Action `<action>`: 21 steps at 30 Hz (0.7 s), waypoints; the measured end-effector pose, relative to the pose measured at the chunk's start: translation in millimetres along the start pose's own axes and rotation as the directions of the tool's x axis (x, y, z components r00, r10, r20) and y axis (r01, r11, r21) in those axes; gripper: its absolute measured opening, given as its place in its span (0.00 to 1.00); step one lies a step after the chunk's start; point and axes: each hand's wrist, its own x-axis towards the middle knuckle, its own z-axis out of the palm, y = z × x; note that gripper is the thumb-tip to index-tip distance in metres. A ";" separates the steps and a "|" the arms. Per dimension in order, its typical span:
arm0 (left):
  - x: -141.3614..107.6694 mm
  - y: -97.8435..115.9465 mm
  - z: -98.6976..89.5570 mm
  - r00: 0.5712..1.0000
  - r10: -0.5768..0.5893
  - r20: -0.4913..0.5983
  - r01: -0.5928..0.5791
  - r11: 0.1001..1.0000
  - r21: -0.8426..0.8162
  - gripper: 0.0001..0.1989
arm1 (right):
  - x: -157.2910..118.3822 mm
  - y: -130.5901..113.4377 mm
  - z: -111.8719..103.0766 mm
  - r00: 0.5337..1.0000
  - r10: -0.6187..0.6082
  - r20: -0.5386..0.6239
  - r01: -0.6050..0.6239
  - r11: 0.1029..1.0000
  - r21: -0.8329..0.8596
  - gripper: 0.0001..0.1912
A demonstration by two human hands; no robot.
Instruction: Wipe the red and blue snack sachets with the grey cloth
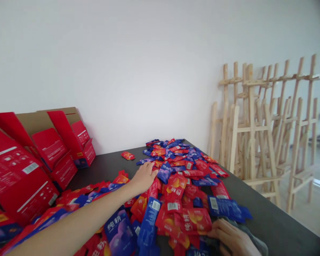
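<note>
My left hand [144, 175] reaches over the pile, its fingers and thumb closed at the left edge of a blue packet [164, 172] that tilts up from the heap. At the lower right, my right hand [233, 237] pinches the corner of a red packet [194, 220] with orange fruit pictures and white lettering. Around both hands lie many more red and blue foil packets, among them a blue one [149, 222] in front and another blue one [228, 208] just beyond my right hand. A dark sleeve cuff shows at my right wrist.
Open red cardboard boxes [52, 149] stand in a row on the left of the dark table [106, 165]. One red packet [128, 155] lies apart near the white wall. Wooden easels [252, 142] crowd beyond the table's right edge.
</note>
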 end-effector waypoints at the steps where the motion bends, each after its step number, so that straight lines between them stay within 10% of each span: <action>1: -26.6 3.6 -0.3 0.997 0.063 -0.035 -0.062 0.998 0.033 0.24 | 0.3 -2.5 -0.5 1.000 0.008 0.013 -0.008 1.000 0.002 0.18; 4: -108.9 3.5 25.8 0.918 0.381 -0.106 -0.310 0.860 0.407 0.27 | 0.6 -6.1 0.9 1.000 0.019 0.022 -0.019 1.000 -0.002 0.19; 8: -172.9 -22.6 85.3 0.892 0.449 0.052 -0.382 0.688 0.617 0.36 | 0.8 -6.7 1.8 1.000 0.031 0.002 -0.031 0.999 -0.018 0.18; 11: -177.6 -49.8 96.2 0.931 0.331 0.153 -0.350 0.697 0.626 0.39 | 1.5 -7.8 1.0 1.000 0.029 -0.007 -0.029 0.999 -0.014 0.17; 21: -123.6 -86.6 30.6 0.995 0.087 0.047 -0.092 0.654 0.750 0.32 | 1.9 -8.5 1.1 1.000 0.013 -0.021 -0.013 1.000 -0.016 0.19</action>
